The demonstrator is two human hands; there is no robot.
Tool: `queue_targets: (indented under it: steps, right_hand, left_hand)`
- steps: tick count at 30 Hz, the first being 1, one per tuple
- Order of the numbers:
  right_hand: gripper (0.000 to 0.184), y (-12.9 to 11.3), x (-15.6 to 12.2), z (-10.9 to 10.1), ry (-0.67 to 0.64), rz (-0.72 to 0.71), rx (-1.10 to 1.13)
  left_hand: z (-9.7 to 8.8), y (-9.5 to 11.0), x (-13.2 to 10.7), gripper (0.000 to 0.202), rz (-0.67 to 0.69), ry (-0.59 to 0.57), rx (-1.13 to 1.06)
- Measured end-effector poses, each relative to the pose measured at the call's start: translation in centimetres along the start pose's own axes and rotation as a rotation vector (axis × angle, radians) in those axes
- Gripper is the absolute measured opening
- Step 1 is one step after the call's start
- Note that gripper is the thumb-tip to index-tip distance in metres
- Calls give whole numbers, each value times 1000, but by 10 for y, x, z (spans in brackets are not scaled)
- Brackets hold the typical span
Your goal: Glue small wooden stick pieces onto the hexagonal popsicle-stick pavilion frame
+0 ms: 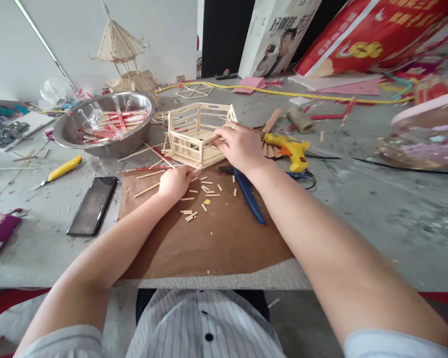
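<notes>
A pale striped shirt [171, 328] with dark buttons faces matte brown paper [209, 248]. At the paper's far edge stands a many-sided railed frame [200, 153] of slim wood. There, the right hand [243, 146] pinches a thin stick [210, 141]; the left hand [176, 184] curls, its grip unclear.

1. Gray, scuffed tabletop [358, 214], strewn with small scraps [321, 135].
2. Left: metal bowl [108, 145], yellow utility knife [64, 168], black phone [92, 206], purple device [3, 234].
3. Middle: brown sheet [209, 253] along the near edge.
4. Right: yellow glue gun [293, 150].
5. Far side: yellow cord [280, 93], pink paper [249, 84].
</notes>
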State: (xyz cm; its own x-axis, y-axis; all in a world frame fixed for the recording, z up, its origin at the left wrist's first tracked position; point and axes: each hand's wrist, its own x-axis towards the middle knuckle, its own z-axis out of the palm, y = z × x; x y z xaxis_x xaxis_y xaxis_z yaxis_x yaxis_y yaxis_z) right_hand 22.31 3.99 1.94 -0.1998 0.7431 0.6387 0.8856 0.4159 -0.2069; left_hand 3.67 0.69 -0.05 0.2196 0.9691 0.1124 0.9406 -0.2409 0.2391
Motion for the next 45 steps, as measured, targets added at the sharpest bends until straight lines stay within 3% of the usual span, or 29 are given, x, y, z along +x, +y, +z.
queue_targets:
  steps: [24,45]
  right_hand:
    - [24,-2,0,-1,-16,0,6]
    - [22,3,1,5,-22,-38,45]
  left_hand:
    - [1,-1,8,34,23,22,79]
    - [-6,0,11,36,29,-25,163]
